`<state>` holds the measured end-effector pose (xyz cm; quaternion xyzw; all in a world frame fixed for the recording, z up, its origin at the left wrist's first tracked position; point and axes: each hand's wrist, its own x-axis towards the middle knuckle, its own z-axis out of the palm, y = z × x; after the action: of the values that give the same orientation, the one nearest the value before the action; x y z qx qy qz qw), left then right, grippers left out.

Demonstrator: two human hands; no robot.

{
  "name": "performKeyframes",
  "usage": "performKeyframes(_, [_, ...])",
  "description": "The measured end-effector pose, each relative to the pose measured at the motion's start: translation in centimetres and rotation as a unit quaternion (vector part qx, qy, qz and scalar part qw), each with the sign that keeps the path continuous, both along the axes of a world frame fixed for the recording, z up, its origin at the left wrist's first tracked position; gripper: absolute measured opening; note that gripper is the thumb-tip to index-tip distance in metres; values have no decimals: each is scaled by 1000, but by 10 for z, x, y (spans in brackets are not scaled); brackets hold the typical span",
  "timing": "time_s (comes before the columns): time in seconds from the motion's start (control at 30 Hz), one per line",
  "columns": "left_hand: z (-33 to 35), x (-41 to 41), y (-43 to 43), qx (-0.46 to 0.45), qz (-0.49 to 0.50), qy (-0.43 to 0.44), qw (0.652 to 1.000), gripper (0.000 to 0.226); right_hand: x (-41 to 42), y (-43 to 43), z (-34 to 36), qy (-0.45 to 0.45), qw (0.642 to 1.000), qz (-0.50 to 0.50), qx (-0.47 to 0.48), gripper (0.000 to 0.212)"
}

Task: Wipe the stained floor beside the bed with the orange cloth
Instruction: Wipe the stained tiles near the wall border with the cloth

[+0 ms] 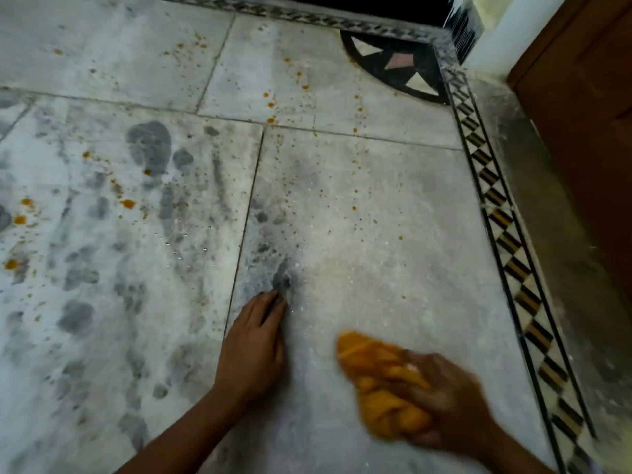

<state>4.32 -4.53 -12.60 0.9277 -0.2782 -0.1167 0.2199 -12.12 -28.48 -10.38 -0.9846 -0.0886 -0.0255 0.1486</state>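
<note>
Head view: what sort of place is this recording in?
Probably a room in a home, seen at floor level: pale grey stone floor slabs spattered with orange spots, a black-and-cream diamond-patterned inlay border along the edge, and a brown wooden panel, perhaps furniture, beyond it.

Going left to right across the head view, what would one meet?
Smudged grey-white marble floor → flat left hand → crumpled orange cloth → right hand gripping it → black-and-tan patterned border strip → brown wooden panel.
</note>
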Motion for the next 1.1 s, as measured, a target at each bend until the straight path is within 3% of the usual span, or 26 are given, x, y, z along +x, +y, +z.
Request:
performKeyframes(0.1, [-4, -1, -2, 7, -6, -29, 1000, 51, 15, -66, -11, -42, 982, -175, -50, 63])
performKeyframes(0.2, [-3, -4, -8, -14, 22, -24, 999, 50, 90, -68, -23, -16, 914, -404, -29, 65])
performKeyframes(0.23, [-3, -5, -10, -19, 30, -20, 999, 51, 112, -50, -22, -12, 913, -407, -18, 64])
performKeyframes(0.3, [-3, -3, -16, -19, 32, -20, 999, 52, 122, -16, -27, -24, 949, -316, 2, 66])
performKeyframes(0.37, [-4, 4, -24, -11, 16, -25, 999, 51, 84, 2, -26, -21, 988, -151, -4, 68])
performKeyframes(0.47, [-7, 17, -35, -9, -3, -26, 1000, 50, 8, -32, -20, -24, 999, -7, -31, 71])
performKeyframes(0.53, [-10, 19, -39, -12, -12, -31, 999, 49, -7, -75, -17, -63, 996, -56, -42, 81])
performKeyframes(0.6, [-13, 18, -40, -17, -15, -38, 999, 49, 19, -96, -20, -70, 980, -180, -42, 73])
performKeyframes(0.67, [-14, 19, -39, -24, -14, -42, 999, 49, 73, -88, -26, -60, 937, -342, -35, 60])
performKeyframes(0.73, [-14, 23, -41, -21, -13, -48, 999, 49, 123, -57, -26, -31, 912, -408, -4, 57])
performKeyframes(0.8, [-11, 30, -46, -15, -11, -50, 999, 50, 136, -28, -29, -47, 947, -318, -5, 61])
performKeyframes(0.87, [-8, 41, -52, -4, -2, -50, 999, 54, 103, -18, -29, -41, 991, -122, -22, 63])
performKeyframes(0.93, [-7, 51, -55, 4, 3, -52, 999, 55, 55, -42, -29, -43, 998, 14, -31, 59])
performKeyframes(1.0, [-8, 58, -54, 16, -13, -59, 998, 55, 31, -85, -25, -66, 997, 22, -39, 60])
performKeyframes(1.1, [-8, 63, -49, 38, -52, -73, 995, 56, 62, -128, -24, -81, 982, -163, -52, 65])
